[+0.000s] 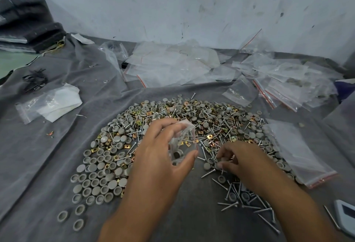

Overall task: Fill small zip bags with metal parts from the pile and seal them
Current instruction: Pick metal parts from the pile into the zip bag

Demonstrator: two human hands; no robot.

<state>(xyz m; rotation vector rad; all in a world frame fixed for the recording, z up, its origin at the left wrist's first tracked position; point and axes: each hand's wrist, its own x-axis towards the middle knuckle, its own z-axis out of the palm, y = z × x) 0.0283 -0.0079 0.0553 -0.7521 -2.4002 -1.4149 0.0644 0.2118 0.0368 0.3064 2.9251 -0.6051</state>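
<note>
The left hand (pixel 153 157) has a small clear bag (pixel 182 143) pinched between thumb and fingers, mouth held open, with a few parts already showing inside. It hangs just above the middle of the pile (pixel 172 136). The right hand (pixel 242 161) is down in the screws (pixel 240 199), fingers curled and pinching at something small, though what exactly it's got is too tiny to tell.

Biggest risk, by the look of it: the bag mouth is narrow and floppy, so a long screw going in crooked could catch the rim or poke through the plastic. If the left grip slackens the bag tips and dumps back into the pile. A part stuck in the zip strip would also stop it sealing.

Everything sits on a wrinkled grey cloth (pixel 57 155), so dropped bits can hide in the folds. Loose empty bags (pixel 172 65) are heaped along a scuffed pale wall (pixel 172 1), more bags (pixel 288 82) lie to the right, and dark folded fabric (pixel 25 21) is stacked at far left.
</note>
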